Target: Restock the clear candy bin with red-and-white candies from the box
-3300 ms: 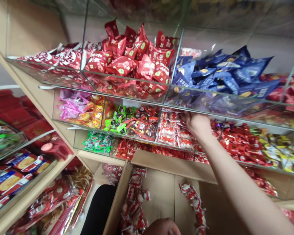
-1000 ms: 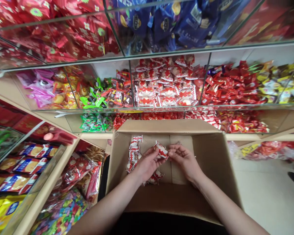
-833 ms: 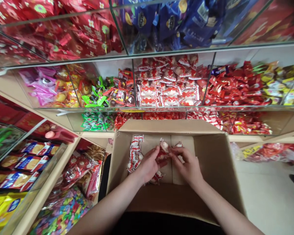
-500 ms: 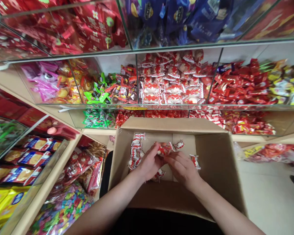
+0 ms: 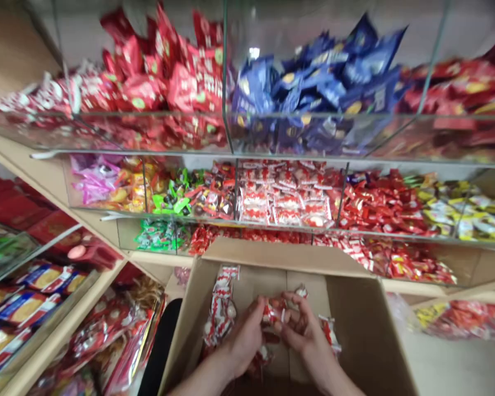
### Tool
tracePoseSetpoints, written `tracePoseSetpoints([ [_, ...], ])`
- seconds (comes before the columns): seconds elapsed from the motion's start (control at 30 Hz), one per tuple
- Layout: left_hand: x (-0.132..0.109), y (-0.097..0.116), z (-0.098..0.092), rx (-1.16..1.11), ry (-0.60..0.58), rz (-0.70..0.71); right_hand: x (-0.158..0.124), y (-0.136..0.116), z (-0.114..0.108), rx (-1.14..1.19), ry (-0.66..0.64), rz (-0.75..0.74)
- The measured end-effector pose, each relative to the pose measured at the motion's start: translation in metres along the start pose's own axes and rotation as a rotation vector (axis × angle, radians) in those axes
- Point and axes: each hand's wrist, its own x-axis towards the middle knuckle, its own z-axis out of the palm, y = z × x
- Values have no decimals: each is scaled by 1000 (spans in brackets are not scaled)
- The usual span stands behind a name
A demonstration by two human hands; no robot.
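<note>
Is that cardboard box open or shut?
The box is open: wrapped candies show inside it, uncovered by any flap.

Camera, 1: head-worn, facing forward and down. Bare left hand (image 5: pixel 244 340) and bare right hand (image 5: pixel 308 336) close below, over open brown cardboard box (image 5: pixel 289 256), near; tiered clear glass-fronted shelves (image 5: pixel 355 159) far, nearly square-on; pale wooden rack (image 5: pixel 68 320) left, pale floor (image 5: pixel 449 363) right.
</note>
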Motion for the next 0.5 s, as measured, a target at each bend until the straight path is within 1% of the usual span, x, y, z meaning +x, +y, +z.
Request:
tracePoseSetpoints([
  [0.07, 3, 0, -5, -49, -25, -48, 6, 9, -6, 4, -46, 5],
  [0.13, 5, 2, -7, -75, -17, -50, 9, 13, -11, -41, -102, -17],
  [0.2, 6, 6, -6, -100, -4, -50, 8, 10, -15, -180, -170, -102],
  [0.23, 5, 9, -5, -125, -10, -64, 7, 5, -16, -308, -212, -173],
  [0.3, 2, 15, -2, -181, -37, -116, 1, -7, -16, -644, -282, -349],
  [0.33, 0, 17, -1, -199, -38, -142, -2, -15, -16, -822, -304, -431],
  [0.4, -3, 21, 2, -200, -14, -188, -6, -28, -14, -1127, -308, -551],
  [0.47, -5, 24, 3, -184, 4, -213, -9, -39, -12, -1339, -317, -638],
  [0.5, -7, 25, 4, -184, -7, -213, -10, -44, -12, -1413, -324, -684],
])
